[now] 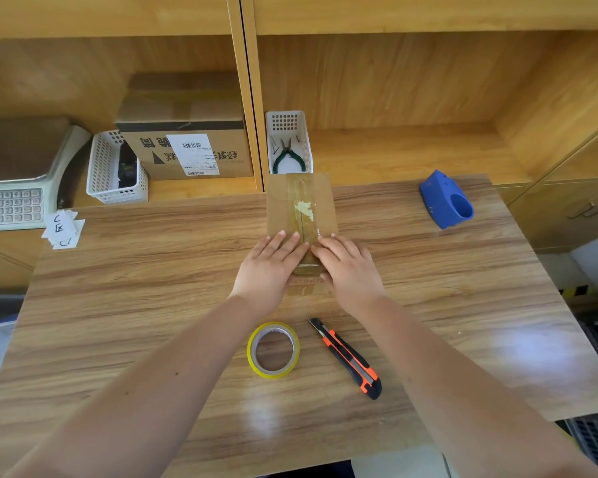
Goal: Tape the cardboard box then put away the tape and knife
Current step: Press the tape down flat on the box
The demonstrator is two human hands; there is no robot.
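A small flat cardboard box [299, 201] lies on the wooden table [152, 270], with clear tape along its centre seam. My left hand [270, 267] and my right hand [346, 267] rest flat on the box's near end, fingers spread, one on each side of the seam. Neither hand holds anything. Close to me, a yellow roll of tape [273, 350] lies flat on the table. An orange-and-black utility knife [347, 357] lies to the right of the roll.
A white basket [289, 125] holding green pliers stands behind the box. Another white basket [101, 167], a large carton [187, 150] and a scale [14, 188] sit at the back left. A blue tape dispenser [446, 200] lies at the right, paper slips [63, 229] at the left.
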